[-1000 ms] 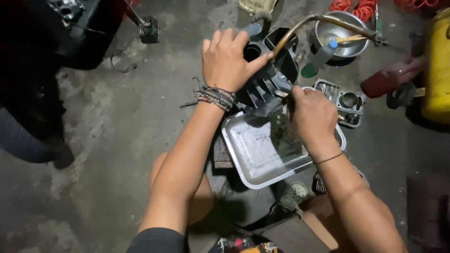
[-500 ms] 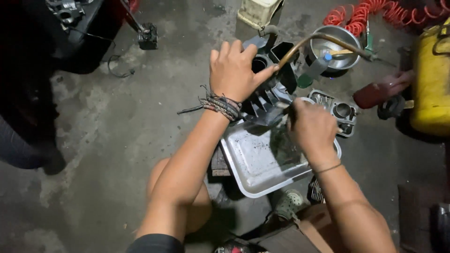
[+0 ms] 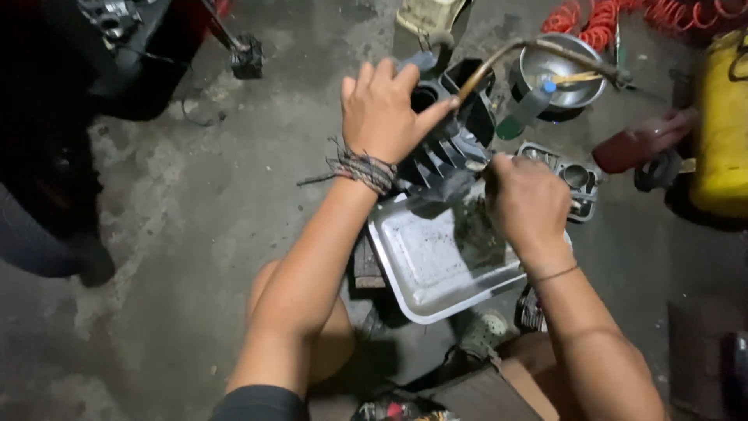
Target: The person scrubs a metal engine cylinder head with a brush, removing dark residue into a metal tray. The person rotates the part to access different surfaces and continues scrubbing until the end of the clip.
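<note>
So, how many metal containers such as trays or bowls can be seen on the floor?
2. A shallow rectangular silver metal tray lies under the right hand. A round silver metal bowl sits at the top right. Others may be hidden.

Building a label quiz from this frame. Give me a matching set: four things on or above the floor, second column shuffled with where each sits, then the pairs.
Things:
1. finned engine cylinder
2. metal tray
3. round metal bowl
4. yellow container

Places:
A. at the right edge of the view
B. on the floor, under the cylinder and the right hand
C. gripped from above by the left hand
D. top of the view, behind the bent metal tube

Pairs: 1-C, 2-B, 3-D, 4-A
</note>
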